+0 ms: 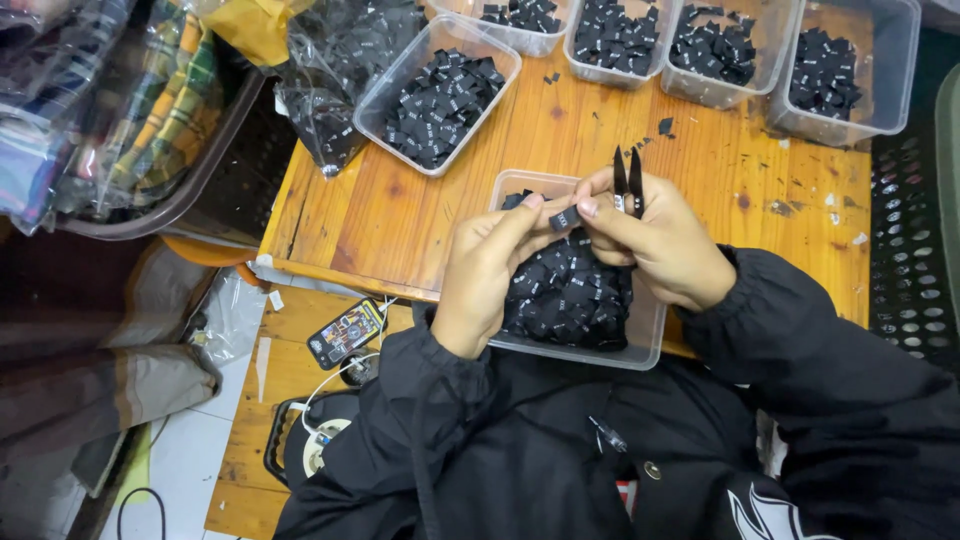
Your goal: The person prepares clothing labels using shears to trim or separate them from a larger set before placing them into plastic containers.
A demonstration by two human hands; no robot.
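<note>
A: What are the hands doing over there?

B: Both are up over the near tub (650, 340), the clear plastic one heaped with small black fabric labels (565, 295). The left hand (480, 280) pinches one black label (564, 218) between thumb and forefinger, and the right hand (660, 245) has its fingertips on the same label from the three o'clock side

A: Anything else in the right hand?

B: Yes, a pair of small black snips (628, 180), closed in its grip, blades sticking up toward twelve o'clock just beside the held label. So neither hand is spread wide; both are closed narrow on what they hold

A: And around them?

B: The wooden worktop (400, 220) carries more clear tubs of the same black labels: one at ten o'clock from the hands (440, 95), and a row along the far edge at twelve to two o'clock (830, 75). A crumpled clear bag of labels (335, 80) lies at eleven o'clock. A few black scraps (665, 126) are scattered on the wood at twelve o'clock

A: Down by the floor?

B: At seven o'clock, on a lower wooden board, a phone (345, 332) lies with its screen lit, and a white cable (330, 385) runs from it
</note>
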